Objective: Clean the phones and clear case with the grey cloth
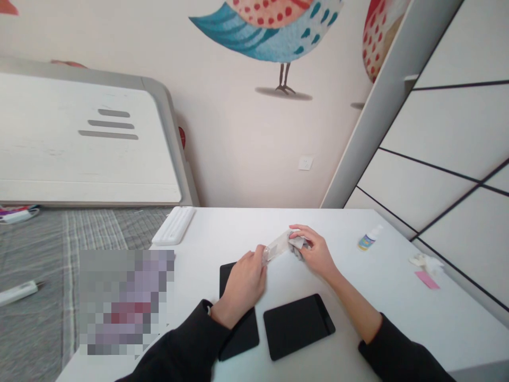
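The white table spreads in front of me. On it, one black tablet lies partly behind my left hand, and a second tablet lies near it, to the right. This left hand is curled closed around the near end of a clear plastic strip, which is between my hands. My right hand is half closed and has hold of a crumpled grey cloth at the strip's far end.

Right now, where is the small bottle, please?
In the head view, the bottle is right of centre on the table, between the right hand and pink slip.
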Demonstrator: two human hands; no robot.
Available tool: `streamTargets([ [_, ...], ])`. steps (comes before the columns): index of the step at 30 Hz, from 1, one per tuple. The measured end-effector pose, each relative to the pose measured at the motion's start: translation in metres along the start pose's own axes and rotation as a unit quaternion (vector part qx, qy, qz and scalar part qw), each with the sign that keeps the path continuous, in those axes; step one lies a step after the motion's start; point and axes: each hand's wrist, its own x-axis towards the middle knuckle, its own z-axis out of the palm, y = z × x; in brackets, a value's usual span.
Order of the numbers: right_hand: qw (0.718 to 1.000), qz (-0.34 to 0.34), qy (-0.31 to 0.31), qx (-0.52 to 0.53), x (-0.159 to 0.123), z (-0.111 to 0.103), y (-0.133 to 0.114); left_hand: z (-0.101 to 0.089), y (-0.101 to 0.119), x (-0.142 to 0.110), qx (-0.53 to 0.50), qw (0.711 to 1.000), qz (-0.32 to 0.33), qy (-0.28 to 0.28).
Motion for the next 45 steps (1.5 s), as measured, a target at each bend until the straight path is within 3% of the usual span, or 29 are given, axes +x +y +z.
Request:
streamTargets([
  [8, 1.0, -0.019, -0.011, 0.021, -0.003, 0.004, -0.01, -0.008, 0.002, 0.002, 0.036, 0.999, 0.013, 0.017],
  [11, 0.999, -0.027, -0.011, 0.018, -0.003, 0.001, -0.009, -0.006, 0.0, 0.003, 0.05, 0.998, 0.028, 0.0],
  [17, 0.997, -0.038, 0.063, -0.011, -0.002, -0.004, -0.009, 0.003, -0.001, 0.004, 0.078, 0.995, 0.052, -0.023],
  [24, 0.989, -0.134, -0.052, -0.033, -0.014, 0.022, -0.036, 0.004, -0.001, 0.003, 0.09, 0.994, 0.058, -0.026],
  [30, 0.986, -0.145, 0.006, -0.083, -0.003, -0.001, -0.025, 0.002, -0.001, 0.004, 0.072, 0.994, 0.075, -0.033],
  [36, 0.968, -0.225, -0.095, -0.064, -0.018, 0.022, -0.047, 0.002, -0.001, 0.003, 0.063, 0.995, 0.068, -0.037],
  [42, 0.975, -0.194, -0.029, -0.1, -0.007, -0.001, -0.034, 0.0, 0.0, 0.002, 0.051, 0.995, 0.073, -0.043],
  [45, 0.967, -0.223, -0.088, -0.09, -0.017, 0.006, -0.043, -0.001, 0.002, 0.002, 0.051, 0.995, 0.076, -0.049],
])
